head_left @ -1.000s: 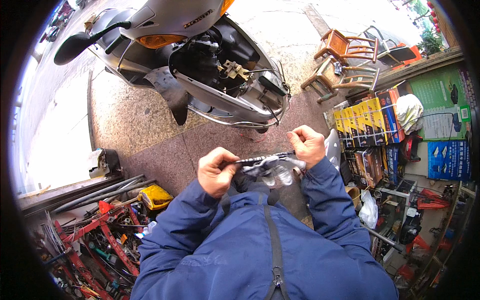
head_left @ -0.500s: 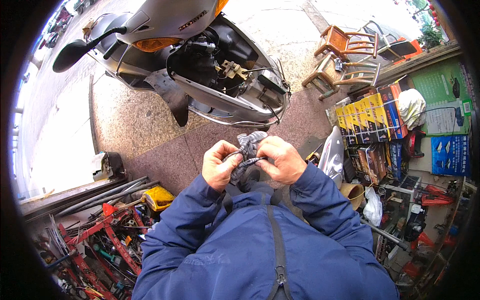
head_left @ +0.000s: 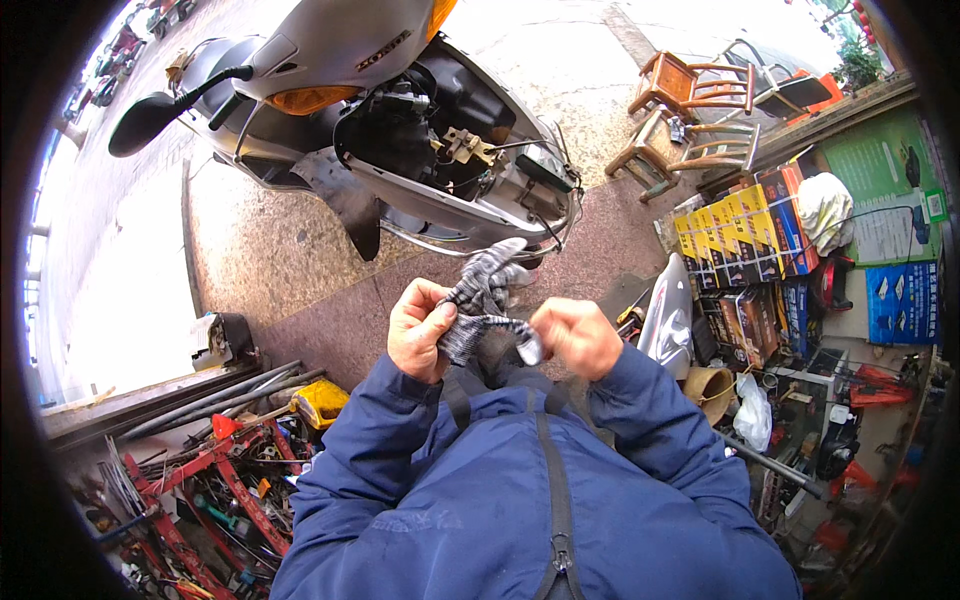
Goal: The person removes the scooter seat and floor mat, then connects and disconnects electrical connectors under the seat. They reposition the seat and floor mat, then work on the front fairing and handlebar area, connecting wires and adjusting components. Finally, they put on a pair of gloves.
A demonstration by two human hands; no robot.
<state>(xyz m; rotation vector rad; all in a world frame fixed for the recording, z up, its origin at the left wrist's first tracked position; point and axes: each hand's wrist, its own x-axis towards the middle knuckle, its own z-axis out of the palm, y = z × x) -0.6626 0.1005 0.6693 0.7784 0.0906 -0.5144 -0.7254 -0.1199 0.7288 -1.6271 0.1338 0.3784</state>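
A black-and-white knitted work glove [head_left: 484, 290] hangs in front of my body, its pale fingertips pointing away from me and to the right. My left hand [head_left: 418, 330] pinches its cuff end between thumb and fingers. At the pale tip of one drooping glove finger, my right hand [head_left: 580, 336] is closed, slightly blurred; its exact hold is partly hidden. Beyond the glove stands a silver scooter [head_left: 440, 170] with its upper body panels off, showing the dark inner bay and metal parts.
Left of me are a red metal rack [head_left: 225, 470] of tools, long metal bars [head_left: 215, 400] and a yellow container [head_left: 321, 402]. On the right stand stacked boxes [head_left: 745, 235], a silver body panel [head_left: 668, 315] and a white plastic bag [head_left: 752, 412]. Wooden chairs [head_left: 690, 85] stand farther back.
The bunched glove has been spread out, so its fingers now show. My right hand has moved a little to the right, away from my left hand, which has shifted slightly left.
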